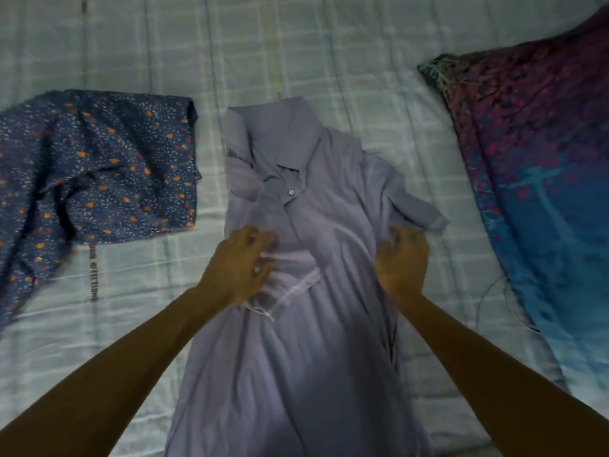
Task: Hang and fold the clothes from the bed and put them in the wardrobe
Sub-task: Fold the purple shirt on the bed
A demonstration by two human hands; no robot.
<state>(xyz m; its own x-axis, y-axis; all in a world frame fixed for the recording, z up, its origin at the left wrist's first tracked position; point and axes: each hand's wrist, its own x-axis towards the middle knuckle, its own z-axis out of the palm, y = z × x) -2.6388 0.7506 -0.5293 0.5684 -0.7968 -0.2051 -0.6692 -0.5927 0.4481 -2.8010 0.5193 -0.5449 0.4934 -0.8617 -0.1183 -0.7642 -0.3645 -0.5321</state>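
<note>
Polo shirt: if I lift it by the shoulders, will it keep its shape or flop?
Probably floppy: the polo shirt wrinkles and bunches where the left hand and right hand grip it. Likely light, since the thin fabric drapes flat on the bed sheet. Its sleeve would likely dangle.

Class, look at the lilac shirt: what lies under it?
The shirt lies on the checked bedsheet, which shows on both sides of it. Whether anything else sits beneath it cannot be seen: the cloth covers that.

The printed strip (94, 275) on the bedsheet (131, 324) is unreadably blurred
</note>
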